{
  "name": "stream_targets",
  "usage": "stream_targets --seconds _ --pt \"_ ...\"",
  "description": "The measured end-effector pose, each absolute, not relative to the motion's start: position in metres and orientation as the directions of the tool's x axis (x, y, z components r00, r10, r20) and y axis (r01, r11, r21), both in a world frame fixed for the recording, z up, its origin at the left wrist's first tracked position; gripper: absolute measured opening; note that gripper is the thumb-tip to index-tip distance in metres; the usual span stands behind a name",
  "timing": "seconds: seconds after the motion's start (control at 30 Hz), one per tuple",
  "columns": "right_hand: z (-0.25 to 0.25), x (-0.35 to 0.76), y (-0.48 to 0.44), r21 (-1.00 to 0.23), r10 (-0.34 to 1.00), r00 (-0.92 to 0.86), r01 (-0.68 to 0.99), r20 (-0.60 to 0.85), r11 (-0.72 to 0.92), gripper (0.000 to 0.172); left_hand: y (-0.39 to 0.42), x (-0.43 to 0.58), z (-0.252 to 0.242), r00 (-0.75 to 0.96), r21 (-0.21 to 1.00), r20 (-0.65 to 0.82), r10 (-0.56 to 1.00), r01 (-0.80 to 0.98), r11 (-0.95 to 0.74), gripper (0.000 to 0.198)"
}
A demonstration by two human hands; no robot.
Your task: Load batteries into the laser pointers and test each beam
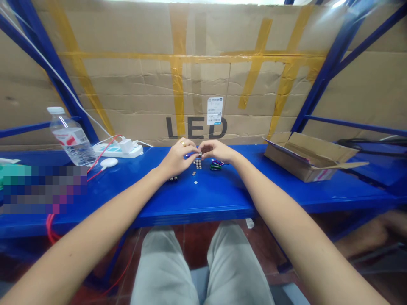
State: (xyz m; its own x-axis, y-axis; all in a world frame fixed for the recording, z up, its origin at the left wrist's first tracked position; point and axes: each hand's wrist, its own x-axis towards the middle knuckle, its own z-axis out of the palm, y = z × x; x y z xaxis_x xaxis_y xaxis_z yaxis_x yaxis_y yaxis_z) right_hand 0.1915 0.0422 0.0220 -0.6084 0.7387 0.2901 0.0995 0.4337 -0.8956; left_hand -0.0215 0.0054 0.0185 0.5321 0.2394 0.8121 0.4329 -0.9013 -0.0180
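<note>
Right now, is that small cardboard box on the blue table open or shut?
Open: the cardboard box has a flap sticking outward, exposing its inside.

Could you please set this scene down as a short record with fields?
Surface: blue table
Left hand: the left hand has its fingertips close to the other hand's
Right hand: the right hand is bent inward, fingertips at the same spot
Between fingertips: a tiny piece, too small to identify
Just below: small round pieces in rows
Beside the rows: green and purple items
Far left: plastic bottle, power strip
Far right: open cardboard box
</note>
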Motion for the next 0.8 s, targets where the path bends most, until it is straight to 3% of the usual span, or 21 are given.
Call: stream_targets --seconds 0.23,0.5,0.8 --pt "0.023 0.194 0.044 -0.888 0.739 -0.606 0.111 0.295 0.446 0.020 0.009 -0.028 0.019 0.538 0.075 0.709 0.457 0.586 -0.807 0.012" --pt "0.022 0.199 0.046 -0.895 0.754 -0.601 0.138 0.264 0.424 0.020 0.008 -0.034 0.018 0.788 0.115 0.310 0.531 0.524 -0.844 0.019" --pt "0.024 0.199 0.043 -0.866 0.752 -0.613 0.213 0.242 0.452 0.019 0.024 -0.034 0.000 0.834 0.099 0.329 0.443 0.436 -0.894 0.022"
